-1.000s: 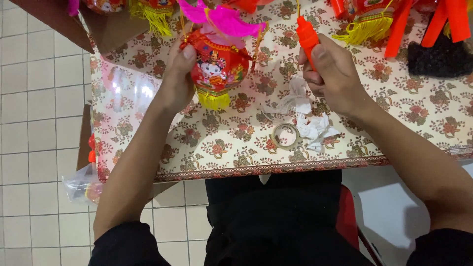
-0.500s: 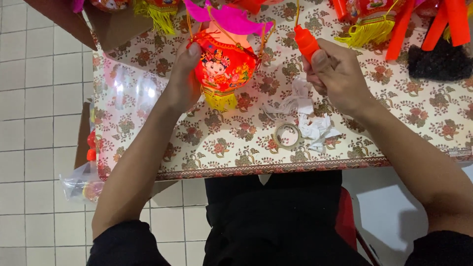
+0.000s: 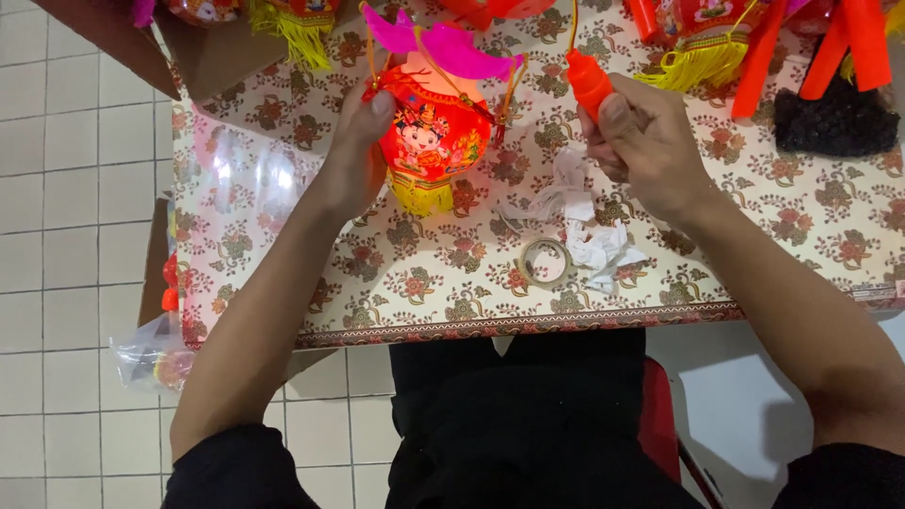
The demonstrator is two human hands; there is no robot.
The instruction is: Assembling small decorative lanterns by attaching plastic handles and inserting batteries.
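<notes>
Currently left hand [image 3: 353,155] grips the red lantern [image 3: 436,132] at its 9 o'clock side, fingers wrapped on it, thumb up by the frame; lantern is lit, pink fin on top, yellow tassel [image 3: 419,196] hanging at 6 o'clock, held just above the floral bench [image 3: 660,273]. Right hand [image 3: 650,141] closed around the orange handle [image 3: 589,80], at 3 o'clock of the lantern. Tape roll [image 3: 547,262] and crumpled white paper [image 3: 594,236] lie on the bench at 5 o'clock
</notes>
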